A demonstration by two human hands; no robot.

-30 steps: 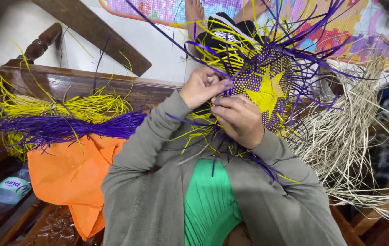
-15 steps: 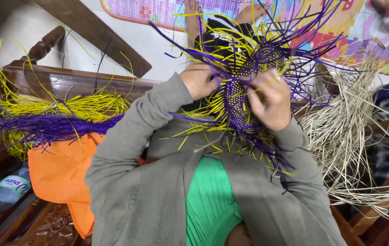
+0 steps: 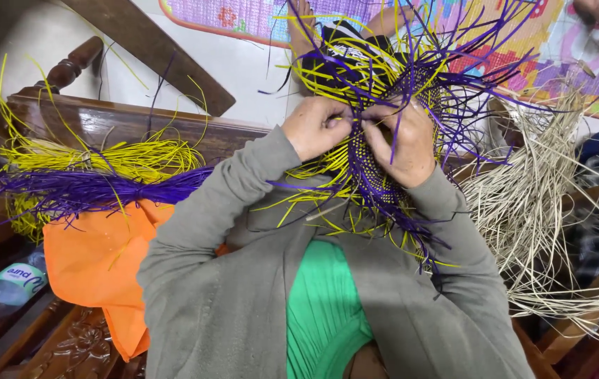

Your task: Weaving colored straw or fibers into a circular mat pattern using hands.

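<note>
Hands [image 3: 362,137] seemingly pinching woven piece [image 3: 373,165]

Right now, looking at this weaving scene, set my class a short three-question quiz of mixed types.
1. True or false: both hands touch the woven piece.
2. Which colours are its strands? A) purple and yellow B) red and white C) green and black
3. Fill in: the loose bundles lie on an ______ cloth.

Key:
1. True; the left hand and right hand pinch strands at its edge.
2. A
3. orange
</note>
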